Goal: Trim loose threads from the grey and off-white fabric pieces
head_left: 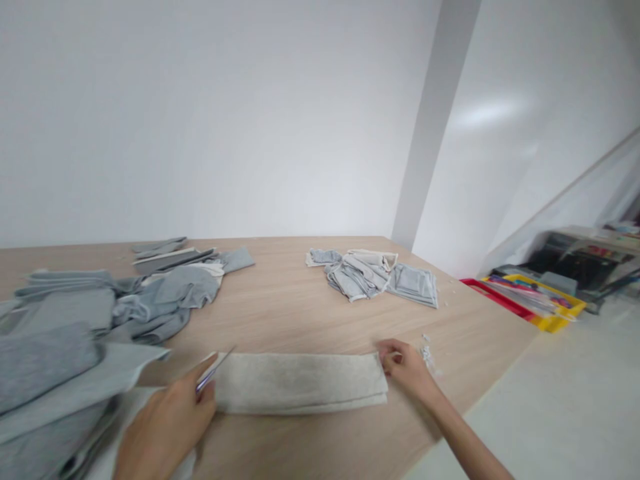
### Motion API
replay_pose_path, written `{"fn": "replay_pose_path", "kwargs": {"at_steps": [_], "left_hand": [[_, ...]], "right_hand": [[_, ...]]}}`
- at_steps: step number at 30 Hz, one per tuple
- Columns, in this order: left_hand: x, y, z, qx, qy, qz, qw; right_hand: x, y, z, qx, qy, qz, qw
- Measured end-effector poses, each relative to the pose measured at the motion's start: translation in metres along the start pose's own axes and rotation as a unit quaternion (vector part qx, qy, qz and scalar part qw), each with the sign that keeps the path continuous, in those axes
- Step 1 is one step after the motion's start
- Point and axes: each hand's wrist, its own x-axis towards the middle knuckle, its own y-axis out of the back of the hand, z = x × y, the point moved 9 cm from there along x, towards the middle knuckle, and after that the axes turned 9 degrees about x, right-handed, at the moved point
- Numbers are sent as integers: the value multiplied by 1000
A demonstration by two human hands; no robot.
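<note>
A long strip of pale grey cloth [300, 382] lies flat near the front edge of the wooden table [300, 300]. My left hand [167, 423] is closed at the strip's left end and holds a thin metal tool [215, 370], perhaps scissors or a seam ripper, whose tip points up and to the right. My right hand [405, 367] pinches the right end of the strip with curled fingers.
A big heap of grey fabric pieces [75, 347] covers the table's left side. A smaller pile of grey and cream pieces [370, 275] lies at the back right. Small scraps [427, 353] sit by my right hand. Yellow and red bins [540, 300] stand on the floor to the right.
</note>
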Motion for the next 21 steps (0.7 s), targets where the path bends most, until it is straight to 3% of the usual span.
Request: {"fn": "replay_pose_path", "kwargs": {"at_steps": [4, 9, 14, 18, 21], "left_hand": [[-19, -18, 18, 9, -15, -41, 999], [-48, -40, 65, -128, -84, -67, 986], [-69, -71, 112, -220, -141, -146, 954], [-76, -83, 143, -255, -179, -175, 934], [-77, -90, 163, -243, -200, -191, 930]], "right_hand": [[-24, 9, 17, 23, -1, 49, 999], [-49, 17, 17, -5, 69, 101, 992], [-56, 12, -7, -61, 163, 57, 983], [-59, 0, -16, -74, 188, -22, 979], [-65, -4, -23, -84, 224, -35, 970]]}}
